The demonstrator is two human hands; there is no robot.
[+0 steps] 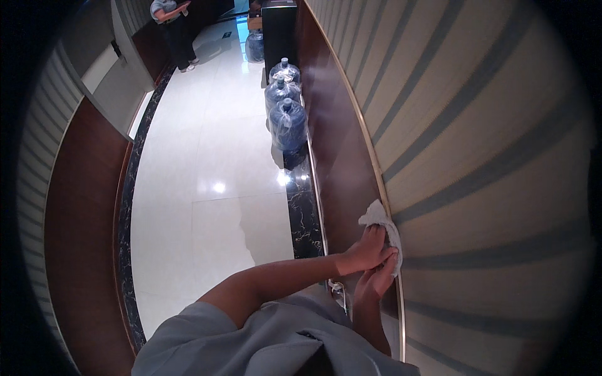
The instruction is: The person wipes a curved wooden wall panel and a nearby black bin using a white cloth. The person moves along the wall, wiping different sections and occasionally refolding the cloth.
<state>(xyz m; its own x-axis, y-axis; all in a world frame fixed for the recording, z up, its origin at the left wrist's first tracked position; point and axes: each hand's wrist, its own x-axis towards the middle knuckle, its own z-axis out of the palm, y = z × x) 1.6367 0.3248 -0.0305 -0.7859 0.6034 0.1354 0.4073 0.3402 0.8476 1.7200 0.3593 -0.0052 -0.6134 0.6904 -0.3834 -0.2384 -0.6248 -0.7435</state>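
A white cloth [375, 214] lies against the wooden trim rail [374, 162] that tops the brown wainscot panel [345, 188] on the right. My left hand [366, 250] reaches across my body, its fingers curled on the cloth. Just below it, my right hand [376, 283] holds the cloth's lower part, with the thumb and fingers close to the left hand. Some of the fingers are hidden behind the hands and the folds. Striped wallpaper [451, 188] rises above the rail.
Several large blue water bottles [288, 126] in plastic wrap stand along the right wall, beside a black cabinet [280, 42]. A person [174, 33] stands farther down the corridor at the left. A cable [339, 291] hangs below my hands. Glossy tiles [211, 155] cover the floor.
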